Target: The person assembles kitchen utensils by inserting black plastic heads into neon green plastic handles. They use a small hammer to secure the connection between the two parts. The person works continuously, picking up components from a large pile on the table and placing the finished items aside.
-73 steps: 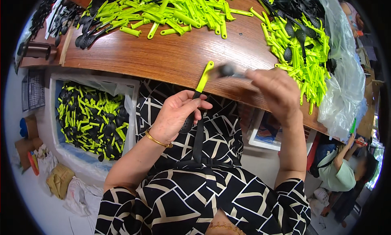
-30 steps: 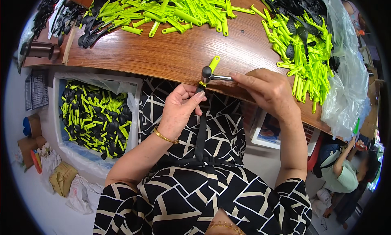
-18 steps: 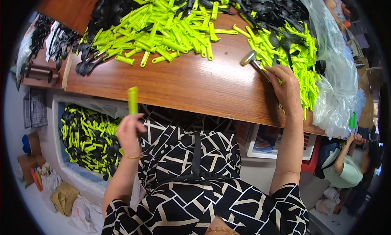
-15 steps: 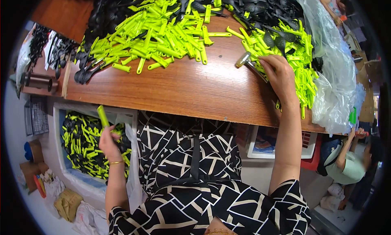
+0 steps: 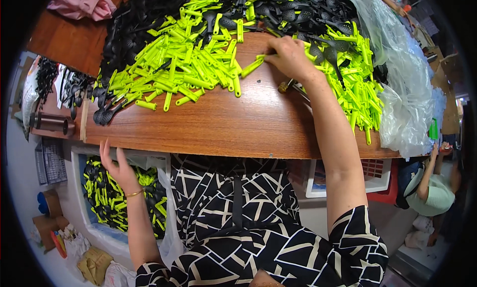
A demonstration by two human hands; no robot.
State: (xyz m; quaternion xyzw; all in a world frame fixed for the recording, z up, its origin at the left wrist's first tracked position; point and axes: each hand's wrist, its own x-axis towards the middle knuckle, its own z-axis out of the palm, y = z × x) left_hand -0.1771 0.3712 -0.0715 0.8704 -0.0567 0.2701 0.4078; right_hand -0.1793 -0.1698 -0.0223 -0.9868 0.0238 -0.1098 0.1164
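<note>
My right hand (image 5: 293, 61) reaches over the wooden table, its fingers pinching the end of a lime-green handle (image 5: 252, 67). Below that wrist lies a hammer (image 5: 284, 85), partly covered by my forearm. My left hand (image 5: 120, 172) is raised beside the table's front edge, fingers spread and holding nothing. Under it stands a lined bin (image 5: 79, 187) with many black and green pieces (image 5: 107, 192). A heap of loose green handles (image 5: 194, 63) spreads left of my right hand, and a second heap of green handles (image 5: 360, 88) lies to its right.
Black slotted spoons (image 5: 298, 11) pile up along the far side of the table (image 5: 208, 123). Clear plastic sheeting (image 5: 407, 98) drapes over the right end. A pink cloth (image 5: 82, 3) lies at far left. At right, another person (image 5: 432, 192) is near a white crate (image 5: 318, 185).
My left hand has let go of the green-handled piece and opened. My right hand has left the hammer, moved away and to the left, and taken hold of a green handle.
</note>
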